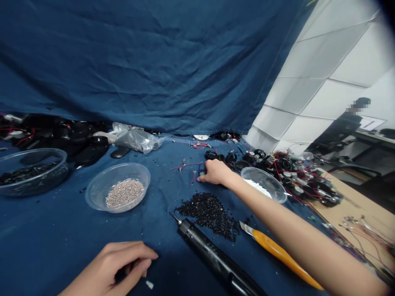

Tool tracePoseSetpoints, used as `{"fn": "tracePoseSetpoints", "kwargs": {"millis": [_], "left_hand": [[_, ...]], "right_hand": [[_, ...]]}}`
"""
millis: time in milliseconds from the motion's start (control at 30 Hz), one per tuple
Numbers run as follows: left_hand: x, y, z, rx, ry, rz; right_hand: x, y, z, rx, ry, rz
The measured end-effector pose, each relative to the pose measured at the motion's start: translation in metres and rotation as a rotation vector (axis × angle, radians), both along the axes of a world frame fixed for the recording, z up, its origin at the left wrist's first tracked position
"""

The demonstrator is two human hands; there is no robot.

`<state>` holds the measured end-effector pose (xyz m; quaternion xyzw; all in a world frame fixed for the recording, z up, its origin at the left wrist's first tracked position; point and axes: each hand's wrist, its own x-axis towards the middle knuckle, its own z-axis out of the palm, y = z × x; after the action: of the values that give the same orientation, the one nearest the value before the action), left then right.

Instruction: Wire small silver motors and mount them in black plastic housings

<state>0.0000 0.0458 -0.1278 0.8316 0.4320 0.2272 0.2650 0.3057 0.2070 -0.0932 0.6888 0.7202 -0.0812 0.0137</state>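
Observation:
My right hand reaches far out across the blue cloth, its fingers and thumb closed about a small dark grey piece whose kind I cannot make out. Just left of it lie thin red wires with small metal parts. Close to me, my left hand rests on the cloth, thumb and forefinger drawn together, with nothing visible between them. A small white scrap lies below its fingertips. Between my arms are a black electric screwdriver and a spread heap of tiny black parts.
An orange utility knife, blade out, lies beneath my right forearm. Tubs hold small metallic pieces, white bits and black parts. Black housings and wires pile up at right. A blue curtain hangs behind; a person is far right.

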Motion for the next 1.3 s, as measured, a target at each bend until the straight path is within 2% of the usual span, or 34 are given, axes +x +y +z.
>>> {"fn": "tracePoseSetpoints", "kwargs": {"millis": [100, 200, 300, 600, 767, 833, 867, 1000, 1067, 1167, 1300], "left_hand": [[-0.004, 0.001, -0.001, 0.004, 0.061, -0.076], [-0.007, 0.002, -0.001, 0.001, 0.096, -0.104], [-0.007, 0.002, -0.001, -0.023, 0.081, -0.095], [0.000, 0.002, 0.000, -0.182, -0.060, -0.109], [0.001, 0.003, 0.004, -0.378, -0.065, -0.066], [-0.001, 0.004, 0.003, -0.493, -0.218, -0.077], [-0.002, 0.005, 0.001, -0.583, -0.337, -0.129], [-0.007, 0.004, 0.002, -1.028, -0.827, -0.499], [-0.007, 0.003, 0.007, -1.149, -0.944, -0.554], [-0.006, 0.002, 0.016, -1.158, -1.026, -0.465], [-0.005, 0.007, 0.018, -1.023, -0.998, -0.176]], "right_hand": [[0.000, -0.001, -0.012, 0.064, 0.052, 0.001], [0.005, -0.009, -0.012, 0.139, 0.183, 0.024], [0.007, -0.029, -0.003, 0.235, 0.353, 0.054], [-0.006, -0.113, 0.027, 0.437, 0.840, 0.175], [-0.018, -0.147, 0.041, 0.479, 1.007, 0.190], [-0.023, -0.158, 0.045, 0.475, 1.054, 0.187], [-0.026, -0.164, 0.046, 0.470, 1.072, 0.192], [-0.038, -0.182, 0.047, 0.425, 1.134, 0.209], [-0.044, -0.189, 0.044, 0.386, 1.162, 0.196], [-0.053, -0.198, 0.033, 0.361, 1.205, 0.151], [-0.064, -0.211, 0.019, 0.392, 1.234, 0.092]]}}
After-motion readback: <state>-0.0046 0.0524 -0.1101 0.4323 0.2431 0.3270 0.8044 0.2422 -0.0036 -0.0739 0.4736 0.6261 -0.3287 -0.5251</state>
